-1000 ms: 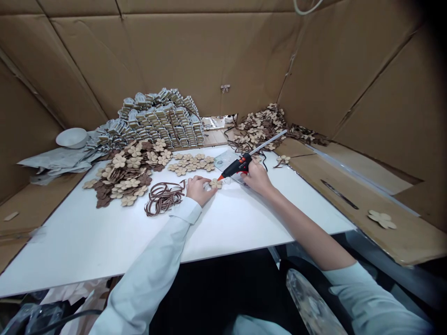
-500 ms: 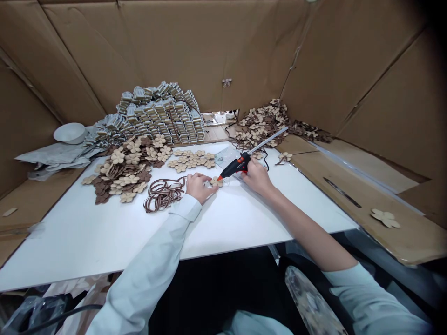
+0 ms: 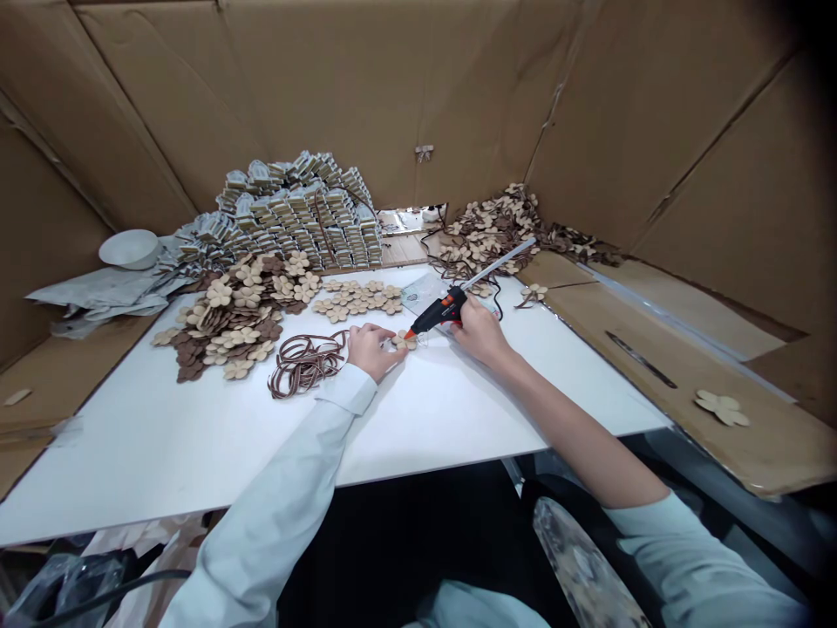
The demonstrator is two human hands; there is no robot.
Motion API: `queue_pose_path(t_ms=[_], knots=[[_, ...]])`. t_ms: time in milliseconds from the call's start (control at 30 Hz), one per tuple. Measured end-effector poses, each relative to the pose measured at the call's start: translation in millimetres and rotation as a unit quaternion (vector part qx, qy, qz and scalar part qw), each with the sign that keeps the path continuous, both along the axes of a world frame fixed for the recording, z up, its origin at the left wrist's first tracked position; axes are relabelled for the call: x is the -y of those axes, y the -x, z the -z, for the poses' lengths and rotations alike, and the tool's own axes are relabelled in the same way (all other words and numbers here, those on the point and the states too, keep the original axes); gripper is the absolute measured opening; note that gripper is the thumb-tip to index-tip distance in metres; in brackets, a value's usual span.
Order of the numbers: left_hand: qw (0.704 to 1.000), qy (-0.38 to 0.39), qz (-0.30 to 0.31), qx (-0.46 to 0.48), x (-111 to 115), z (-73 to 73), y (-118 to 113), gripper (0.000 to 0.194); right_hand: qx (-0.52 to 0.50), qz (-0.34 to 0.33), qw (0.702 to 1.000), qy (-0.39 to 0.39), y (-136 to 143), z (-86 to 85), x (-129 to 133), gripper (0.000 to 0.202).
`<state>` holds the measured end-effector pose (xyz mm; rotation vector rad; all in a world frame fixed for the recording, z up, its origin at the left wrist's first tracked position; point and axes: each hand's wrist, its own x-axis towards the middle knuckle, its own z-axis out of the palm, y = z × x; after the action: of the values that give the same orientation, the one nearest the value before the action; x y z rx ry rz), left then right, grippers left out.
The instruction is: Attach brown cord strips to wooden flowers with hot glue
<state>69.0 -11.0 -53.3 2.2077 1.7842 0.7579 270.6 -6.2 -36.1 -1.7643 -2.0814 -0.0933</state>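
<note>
My right hand [image 3: 480, 330] is wrapped round the grip of a black and orange hot glue gun [image 3: 432, 316], with a long pale glue stick [image 3: 500, 263] jutting from its back. The gun's orange nozzle is at a small beige flower cutout [image 3: 405, 343]; whether it touches is too small to tell. My left hand [image 3: 371, 351] holds that flower by its left side against the white board [image 3: 425, 419]. Just left of this hand lies a bundle of brown cord [image 3: 304, 366]. Beyond it, more beige flowers [image 3: 359, 302] are laid out flat near a clear plastic sheet [image 3: 418, 292].
A heap of beige and brown flowers [image 3: 228, 327] lies at left, below stacked small packets [image 3: 307, 218] and a white bowl [image 3: 129, 249]. Corded flowers [image 3: 490, 227] pile up at back right. Tweezers [image 3: 641, 359] and a loose flower [image 3: 720, 408] lie on cardboard. Cardboard walls [image 3: 340, 87] surround the board.
Almost nothing differs. The glue gun's rear and my right hand have shifted very slightly left, while the nozzle stays at the flower and my left hand keeps its hold.
</note>
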Motion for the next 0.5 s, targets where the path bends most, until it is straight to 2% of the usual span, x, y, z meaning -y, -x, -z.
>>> queue_pose_path(t_ms=[500], knots=[[1.000, 0.012, -0.002, -0.001, 3.0, -5.1, -1.2, 0.035, 0.019, 0.002, 1.000, -0.006, -2.1, 1.3, -0.9, 0.025]])
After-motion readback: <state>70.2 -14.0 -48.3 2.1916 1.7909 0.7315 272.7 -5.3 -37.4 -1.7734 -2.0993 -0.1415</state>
